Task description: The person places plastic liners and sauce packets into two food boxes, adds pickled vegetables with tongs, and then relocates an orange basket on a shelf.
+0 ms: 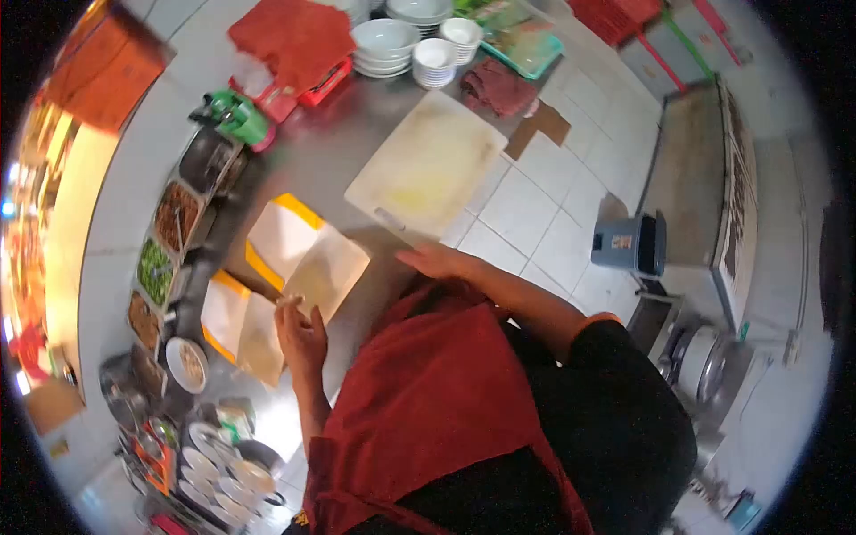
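Observation:
Two open paper boxes with yellow edges lie on the steel counter, a larger one [323,272] and a smaller one [260,346]. My left hand [301,337] is over the gap between them, its fingers partly curled at the larger box's lower edge; a small pale thing seems to be at the fingertips. My right hand [437,260] rests near the counter's edge, just below the white cutting board [428,165], fingers extended and holding nothing visible.
Food trays [178,217] line the counter's left side, with a white bowl [187,365] beside them. Stacked bowls [385,45], a red cloth [290,40] and a green bottle [234,117] stand at the back. A grey bin [629,243] is at right.

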Motion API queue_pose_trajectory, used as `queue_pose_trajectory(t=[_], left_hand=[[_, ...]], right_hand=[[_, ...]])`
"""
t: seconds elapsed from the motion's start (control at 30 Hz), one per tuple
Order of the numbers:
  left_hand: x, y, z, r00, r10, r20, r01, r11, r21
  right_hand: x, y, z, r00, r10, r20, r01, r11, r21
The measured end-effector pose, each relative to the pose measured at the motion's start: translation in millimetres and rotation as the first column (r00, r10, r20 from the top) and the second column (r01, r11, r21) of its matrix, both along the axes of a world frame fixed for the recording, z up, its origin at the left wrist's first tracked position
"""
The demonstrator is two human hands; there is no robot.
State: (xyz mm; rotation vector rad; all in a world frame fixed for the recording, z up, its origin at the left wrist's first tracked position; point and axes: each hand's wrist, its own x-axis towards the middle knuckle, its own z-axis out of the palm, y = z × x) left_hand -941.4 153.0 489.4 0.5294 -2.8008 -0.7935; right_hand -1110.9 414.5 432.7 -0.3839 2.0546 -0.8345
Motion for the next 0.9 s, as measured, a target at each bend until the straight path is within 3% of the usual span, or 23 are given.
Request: queue_pose_trajectory(t=[0.03,0.1,0.13,0.17,0.23,0.27,0.33,0.37,0.43,0.47,0.5,0.53,0.57,0.63,0.67,0.73,0.77,0.8,0.83,0.87,0.9], left_hand=[[-4,7,3,0.999,-0.044,-0.007,0.044,0.999,0.000],[-9,27,14,0.990,-0.110,0.088,0.092,0.979,0.181],[-12,30,11,0.984,-0.156,0.090,0.138,0.974,0.182],[-17,36,6,0.949,-0.290,0.121,0.253,0.934,0.253],[-31,51,2,0.880,-0.451,0.149,0.387,0.863,0.324],[-39,58,3,0.785,-0.591,0.187,0.496,0.780,0.381],[-60,78,11,0.592,-0.751,0.291,0.609,0.654,0.448],[-72,89,9,0.582,-0.758,0.296,0.624,0.649,0.435],[-99,114,4,0.403,-0.856,0.324,0.673,0.517,0.528],[-113,129,5,0.400,-0.854,0.333,0.680,0.520,0.517],[-129,149,6,0.416,-0.834,0.362,0.640,0.551,0.534],[-146,171,6,0.433,-0.813,0.390,0.599,0.582,0.550],[-163,191,0,0.434,-0.810,0.395,0.605,0.587,0.538],[-202,234,-26,0.528,-0.780,0.336,0.441,0.590,0.676],[-220,258,-40,0.577,-0.732,0.362,0.268,0.588,0.763],[-248,303,-60,0.630,-0.675,0.384,0.198,0.618,0.761],[-277,327,-74,0.689,-0.638,0.344,0.184,0.613,0.768],[-300,346,-84,0.671,-0.666,0.324,0.261,0.622,0.738],[-324,368,-92,0.668,-0.651,0.360,0.265,0.661,0.702],[-350,391,-103,0.673,-0.627,0.393,0.262,0.699,0.666],[-374,404,-133,0.702,-0.607,0.373,0.346,0.748,0.567]], right_hand=[[13,28,10,0.996,-0.032,0.077,0.018,0.984,0.177],[47,98,-14,0.996,-0.040,0.082,0.030,0.992,0.122],[65,127,-7,0.924,-0.304,0.230,0.302,0.952,0.045],[80,148,4,0.767,-0.516,0.381,0.556,0.831,0.004],[106,171,25,0.728,-0.587,0.353,0.614,0.788,0.043],[120,181,29,0.708,-0.625,0.328,0.638,0.766,0.080],[140,201,-12,0.602,-0.700,0.383,0.742,0.668,0.054],[141,209,-40,0.518,-0.734,0.439,0.807,0.589,0.033],[126,224,-104,0.557,-0.723,0.408,0.801,0.597,-0.037],[117,232,-154,0.667,-0.701,0.254,0.744,0.646,-0.172],[99,242,-182,0.740,-0.668,0.079,0.658,0.694,-0.292],[65,257,-177,0.721,-0.502,-0.478,0.363,0.861,-0.358],[31,272,-186,0.715,-0.510,-0.479,0.361,0.855,-0.371],[-48,304,-207,0.885,-0.364,-0.291,0.321,0.929,-0.183],[-93,314,-214,0.893,-0.375,-0.248,0.358,0.927,-0.113],[-177,330,-209,0.893,-0.362,-0.267,0.360,0.931,-0.060],[-217,345,-202,0.846,-0.359,-0.395,0.313,0.933,-0.177],[-257,352,-221,0.768,-0.403,-0.498,0.305,0.914,-0.269],[-303,361,-228,0.834,-0.346,-0.431,0.272,0.936,-0.226],[-334,367,-202,0.625,-0.556,-0.548,0.324,0.823,-0.466],[-371,370,-214,0.634,-0.558,-0.535,0.356,0.825,-0.439]])
